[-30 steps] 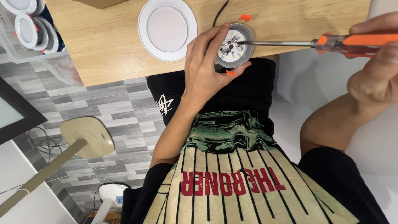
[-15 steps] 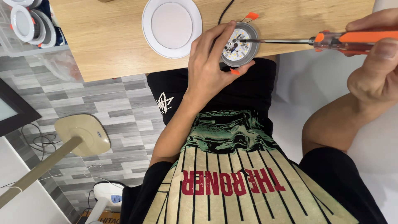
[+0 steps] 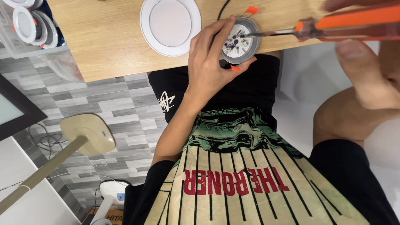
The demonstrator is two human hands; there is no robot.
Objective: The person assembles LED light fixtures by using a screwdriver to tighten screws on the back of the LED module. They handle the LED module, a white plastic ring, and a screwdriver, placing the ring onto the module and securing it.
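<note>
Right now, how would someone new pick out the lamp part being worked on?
Start at the wooden table and follow its near edge right, past the closed white round lamp. The open lamp module sits at that edge, cupped by the left hand, a screwdriver tip on it. Unlike its neighbour, it shows a bare board of small yellow dots and orange clips.

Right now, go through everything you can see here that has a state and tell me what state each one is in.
Round light fitting: open, circuit board exposed, at the table edge.
Left hand: gripping the fitting.
Screwdriver: level, tip on the board.
Right hand: around the orange handle.
White round cover: lying flat on the wooden table, apart from the fitting.
</note>
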